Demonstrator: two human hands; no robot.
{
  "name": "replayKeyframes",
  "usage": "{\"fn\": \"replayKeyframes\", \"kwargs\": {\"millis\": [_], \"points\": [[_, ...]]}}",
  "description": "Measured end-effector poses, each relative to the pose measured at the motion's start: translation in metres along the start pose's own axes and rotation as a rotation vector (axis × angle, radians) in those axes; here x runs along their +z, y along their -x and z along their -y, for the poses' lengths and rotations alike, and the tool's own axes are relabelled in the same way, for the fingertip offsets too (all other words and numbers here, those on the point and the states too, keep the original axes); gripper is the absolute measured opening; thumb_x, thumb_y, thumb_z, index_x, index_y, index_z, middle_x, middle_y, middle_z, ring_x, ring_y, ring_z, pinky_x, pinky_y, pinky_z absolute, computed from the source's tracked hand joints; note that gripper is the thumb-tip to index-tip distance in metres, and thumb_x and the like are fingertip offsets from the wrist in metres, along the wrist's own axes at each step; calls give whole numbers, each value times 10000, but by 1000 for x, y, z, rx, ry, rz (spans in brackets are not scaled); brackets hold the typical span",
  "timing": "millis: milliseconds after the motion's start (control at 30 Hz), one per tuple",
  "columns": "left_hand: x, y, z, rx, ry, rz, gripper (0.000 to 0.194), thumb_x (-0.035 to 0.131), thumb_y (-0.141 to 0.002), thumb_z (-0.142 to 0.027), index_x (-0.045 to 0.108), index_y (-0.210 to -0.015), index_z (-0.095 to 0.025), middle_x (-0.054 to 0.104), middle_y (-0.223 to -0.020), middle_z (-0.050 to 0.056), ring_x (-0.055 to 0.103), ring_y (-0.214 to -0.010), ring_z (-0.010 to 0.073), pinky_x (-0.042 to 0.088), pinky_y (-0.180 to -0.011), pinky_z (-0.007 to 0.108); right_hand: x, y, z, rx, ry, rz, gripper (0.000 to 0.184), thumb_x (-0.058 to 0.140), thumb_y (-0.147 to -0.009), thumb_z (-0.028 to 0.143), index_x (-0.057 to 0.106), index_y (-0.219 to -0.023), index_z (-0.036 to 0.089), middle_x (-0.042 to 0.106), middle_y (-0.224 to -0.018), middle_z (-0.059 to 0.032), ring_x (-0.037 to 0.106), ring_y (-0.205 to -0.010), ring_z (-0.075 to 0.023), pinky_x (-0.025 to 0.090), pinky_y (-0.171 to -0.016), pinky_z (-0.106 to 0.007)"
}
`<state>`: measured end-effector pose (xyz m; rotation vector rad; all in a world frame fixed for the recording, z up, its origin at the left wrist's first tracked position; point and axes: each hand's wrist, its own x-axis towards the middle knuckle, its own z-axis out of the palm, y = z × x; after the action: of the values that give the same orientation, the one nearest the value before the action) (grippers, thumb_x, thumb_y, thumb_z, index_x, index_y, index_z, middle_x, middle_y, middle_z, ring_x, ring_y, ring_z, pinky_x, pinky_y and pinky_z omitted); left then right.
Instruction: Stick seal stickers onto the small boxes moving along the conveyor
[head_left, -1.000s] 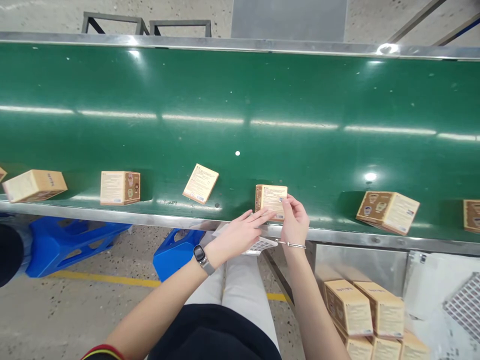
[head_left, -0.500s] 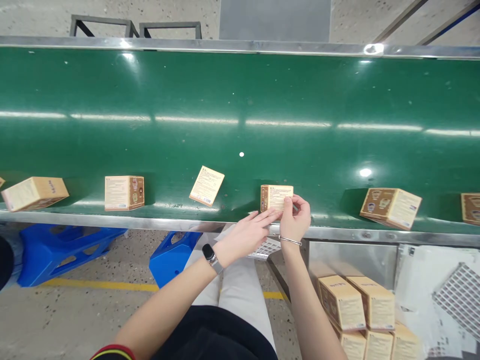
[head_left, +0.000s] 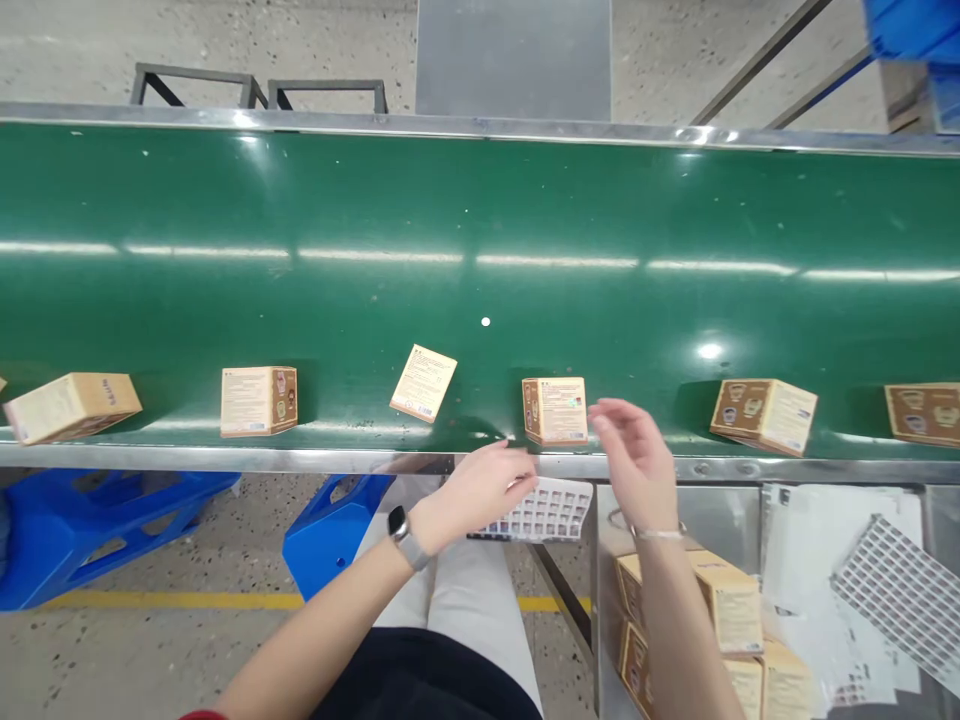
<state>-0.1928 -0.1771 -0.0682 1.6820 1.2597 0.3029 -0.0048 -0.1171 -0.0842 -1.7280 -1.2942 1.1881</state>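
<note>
On the green belt in front of me stands a small tan and brown carton [head_left: 564,415], with a little shiny sticker on the upper right of its printed face. My right hand [head_left: 639,462] is just to the right of this carton, apart from it, its fingers loosely curved and holding nothing. Below the carton, at the belt's metal edge, my left hand [head_left: 487,490] has its fingers closed on a sheet of small stickers [head_left: 553,512]. The sheet hangs over my lap, and part of it is hidden by the hand.
More cartons stand along the belt's near side: a tan one [head_left: 424,383], others to the left [head_left: 259,402] and right [head_left: 763,415]. Stacked cartons [head_left: 731,600] and sticker sheets [head_left: 911,590] lie on a metal surface at lower right. Blue stools [head_left: 330,540] are below.
My right hand has let go of the carton and moved right. A sticker now shows on the carton's face. My left hand has drawn back from the carton, and more of the sheet is visible.
</note>
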Motion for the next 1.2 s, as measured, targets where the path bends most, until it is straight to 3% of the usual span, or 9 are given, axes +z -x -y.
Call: {"fn": "replayKeyframes", "kwargs": {"millis": [100,200,467,600,833,900,1000,1133,1200], "points": [[-20,18,-7,-165,183,34,257,457,-977,-242,674,-851,-191,722,-814,-2,660,-727,159,468,-651,253,-8,25,27,-256,282,602,196,680,-823,426,695,-906,250,731,-914,-47,686,-859,-223,558,-786,-365],[-31,33,-6,-200,287,32,201,517,-946,-288,688,-886,-202,699,-790,-18,601,-663,135,394,-587,225,-6,34,37,-363,446,835,224,546,-938,381,672,-813,244,715,-761,-27,674,-693,-194,552,-666,-326],[-32,51,5,-259,260,20,262,522,-930,-294,679,-754,-178,600,-614,-25,497,-568,112,285,-542,238,9,29,35,-524,513,926,188,541,-954,274,668,-828,216,723,-776,-33,675,-722,-196,544,-672,-335],[-34,52,3,-250,270,35,281,498,-931,-256,651,-714,-163,532,-578,-34,428,-544,101,265,-534,245,17,35,40,-622,496,869,111,552,-942,186,661,-957,202,739,-908,-51,685,-829,-199,549,-744,-351],[-33,52,9,-306,460,48,278,473,-928,-262,639,-732,-155,569,-656,-27,466,-610,109,311,-549,228,28,46,41,-858,494,681,158,511,-949,132,638,-880,196,707,-898,-72,652,-890,-225,525,-767,-376],[-32,53,15,-325,474,25,272,457,-936,-265,640,-765,-158,596,-692,-22,497,-627,114,338,-553,225,27,48,38,-792,414,666,160,504,-948,137,633,-883,206,701,-963,-83,643,-989,-233,522,-830,-382],[-35,55,27,-369,338,-32,287,420,-967,-276,625,-796,-171,612,-691,-17,538,-623,131,385,-560,241,27,44,29,-451,228,597,136,542,-939,261,640,-853,225,682,-1089,-92,631,-1073,-237,512,-906,-406],[-39,53,43,-181,-43,-100,256,447,-979,-227,627,-806,-175,711,-1057,62,627,-1059,236,511,-852,349,51,26,10,194,-208,153,305,742,-737,497,665,-787,206,685,-1147,-107,641,-1051,-252,497,-947,-453],[-38,46,50,20,-243,-112,242,469,-974,-196,628,-795,-162,574,-1391,88,434,-1369,292,422,-1075,446,73,15,2,343,-402,-33,408,800,-615,534,671,-801,195,703,-1097,-100,648,-1021,-243,507,-937,-442]]}}
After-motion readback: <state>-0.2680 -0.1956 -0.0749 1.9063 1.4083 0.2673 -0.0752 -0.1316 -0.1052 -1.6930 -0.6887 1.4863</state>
